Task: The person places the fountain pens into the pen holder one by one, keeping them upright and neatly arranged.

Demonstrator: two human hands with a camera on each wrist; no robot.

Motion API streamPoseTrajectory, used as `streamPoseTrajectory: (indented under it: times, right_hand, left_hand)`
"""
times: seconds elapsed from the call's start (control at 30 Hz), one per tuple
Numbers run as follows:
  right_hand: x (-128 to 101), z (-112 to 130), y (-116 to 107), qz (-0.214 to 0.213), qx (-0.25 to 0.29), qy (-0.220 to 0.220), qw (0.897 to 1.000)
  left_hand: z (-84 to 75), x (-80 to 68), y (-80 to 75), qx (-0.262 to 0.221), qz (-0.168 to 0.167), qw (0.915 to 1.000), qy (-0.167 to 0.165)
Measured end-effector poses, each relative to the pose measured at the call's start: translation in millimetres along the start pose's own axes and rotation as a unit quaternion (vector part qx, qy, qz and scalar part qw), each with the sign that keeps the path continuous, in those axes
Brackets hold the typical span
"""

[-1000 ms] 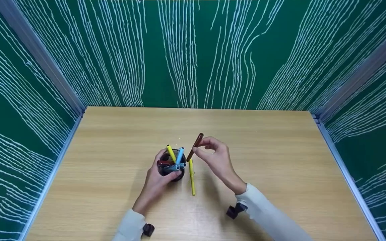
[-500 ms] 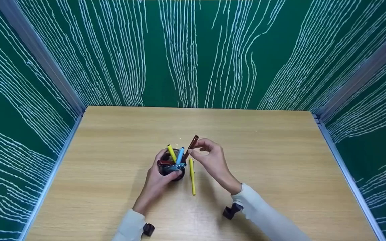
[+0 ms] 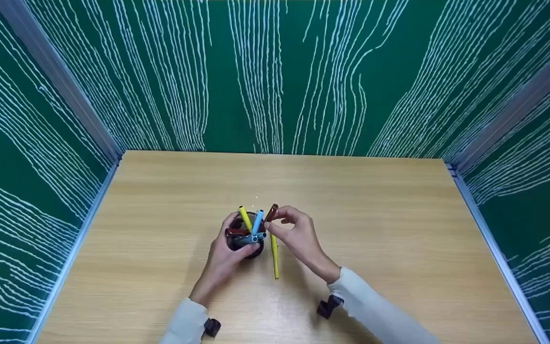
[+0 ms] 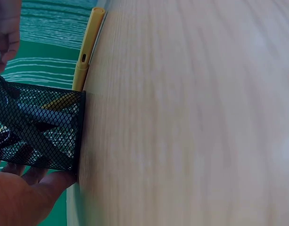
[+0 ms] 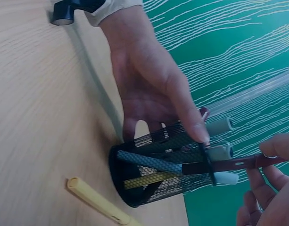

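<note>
My left hand [image 3: 224, 258] grips a black mesh pen holder [image 4: 36, 125] from the side, thumb along its rim. Pens stand in it: a yellow pen [image 3: 245, 217], a light blue pen [image 3: 258, 221], a dark red pen [image 3: 237, 232] and bluish ones [image 5: 219, 126]. Between thumb and fingers, my right hand [image 3: 302, 237] pinches a brown pen [image 5: 227, 164]. The right wrist view shows that pen's lower end inside the holder's mouth. Another yellow pen [image 3: 275, 260] lies on the table just right of the holder.
The wooden table [image 3: 375, 205] meets green walls [image 3: 299, 95] with white wavy lines at the back and sides. Metal rails [image 3: 81, 239] run along the table's side edges. A small black camera [image 3: 212, 327] sits at the left wrist, another [image 3: 330, 306] at the right.
My right hand has moved left and nearer to me, bringing the brown pen from beside the pen holder down into its mouth. My left hand and the holder stay in place.
</note>
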State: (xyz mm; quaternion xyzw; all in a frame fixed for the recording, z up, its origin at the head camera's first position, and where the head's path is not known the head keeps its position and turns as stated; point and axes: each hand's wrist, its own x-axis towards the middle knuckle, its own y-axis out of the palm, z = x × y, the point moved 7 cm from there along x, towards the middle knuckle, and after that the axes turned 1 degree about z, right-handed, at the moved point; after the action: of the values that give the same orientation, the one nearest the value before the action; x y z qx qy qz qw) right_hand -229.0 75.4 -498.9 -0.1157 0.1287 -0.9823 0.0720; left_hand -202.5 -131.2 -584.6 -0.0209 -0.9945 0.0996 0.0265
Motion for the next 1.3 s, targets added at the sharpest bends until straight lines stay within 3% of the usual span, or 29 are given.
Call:
streamPoseTrajectory:
  times: [0.93,1.3]
  right_hand:
    - [-10,-18,2,0.007,-0.015,-0.001,1.0]
    - [-22,-45,1,0.013,-0.002,0.029,0.999]
  left_hand:
    - [0.9,-0.2,1.2,-0.009,0.006,0.9999,0.006]
    - [1.7,-0.7,0.3,-0.008,0.003,1.0,0.0]
